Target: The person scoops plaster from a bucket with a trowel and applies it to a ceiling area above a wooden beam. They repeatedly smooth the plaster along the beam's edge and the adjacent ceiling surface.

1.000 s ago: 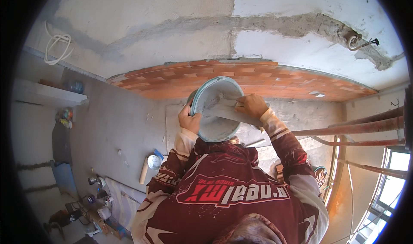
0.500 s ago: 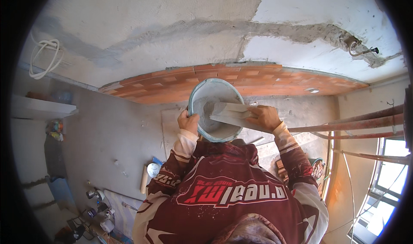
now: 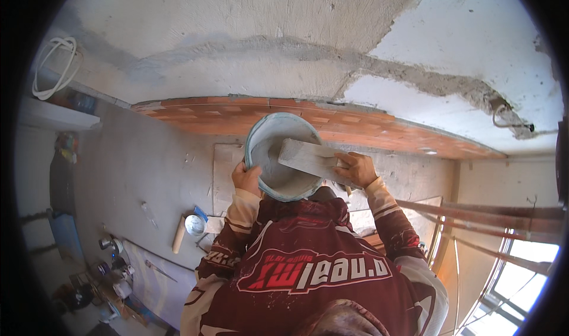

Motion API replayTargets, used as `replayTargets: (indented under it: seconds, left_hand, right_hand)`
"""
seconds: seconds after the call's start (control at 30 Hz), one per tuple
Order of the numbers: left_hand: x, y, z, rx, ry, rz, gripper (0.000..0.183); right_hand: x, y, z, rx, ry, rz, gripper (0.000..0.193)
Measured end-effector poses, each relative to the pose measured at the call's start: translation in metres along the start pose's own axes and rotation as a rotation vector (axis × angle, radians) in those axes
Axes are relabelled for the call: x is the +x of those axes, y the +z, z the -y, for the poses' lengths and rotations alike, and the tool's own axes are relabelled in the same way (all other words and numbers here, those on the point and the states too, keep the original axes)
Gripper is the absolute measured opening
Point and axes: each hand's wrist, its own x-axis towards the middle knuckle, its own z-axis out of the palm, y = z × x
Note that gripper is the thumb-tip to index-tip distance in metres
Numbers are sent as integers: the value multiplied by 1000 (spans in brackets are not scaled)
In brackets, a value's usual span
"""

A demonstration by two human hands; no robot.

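A round bucket (image 3: 256, 143) with a pale blue-green rim is held tilted in front of my chest, its inside coated with grey plaster. My left hand (image 3: 246, 178) is closed on its left rim. My right hand (image 3: 358, 169) grips the handle of a long, flat plastering trowel (image 3: 314, 161), which lies across the bucket's mouth from the right. The trowel's far end is over the middle of the bucket and appears to carry some grey plaster. Whether it touches the plaster below, I cannot tell.
Ahead is a plastered wall (image 3: 237, 16) with a rough grey patched channel (image 3: 296, 48), above bare orange brick (image 3: 237, 120). White cable (image 3: 56, 69) hangs at left; wire ends (image 3: 514, 124) stick out at right. Reddish poles (image 3: 504, 217) stand at right. A small bucket (image 3: 195, 224) sits on the floor.
The trowel's far end now shows higher over the bucket, with its blade turned and looking thicker at the tip. Bucket and hands have shifted slightly left in view, and the view itself has turned.
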Motion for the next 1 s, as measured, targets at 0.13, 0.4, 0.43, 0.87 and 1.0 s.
replayTargets:
  seconds: [0.13,0.4,0.43,0.87,1.0]
  left_hand:
    - [-12,5,3,-15,-19,-143,12]
    - [-27,-11,23,-107,-35,-343,16]
    - [-27,-17,26,-126,-32,-355,17]
    - [-35,-62,7,-121,-34,-503,18]
    - [-35,-72,6,-92,-14,-470,18]
  right_hand:
    - [40,-20,-1,43,-19,10,41]
    - [118,-27,-4,214,25,-2,40]
    - [125,-25,-4,215,47,31,41]
    - [169,-18,8,290,105,115,35]
    - [169,-31,5,382,271,214,41]
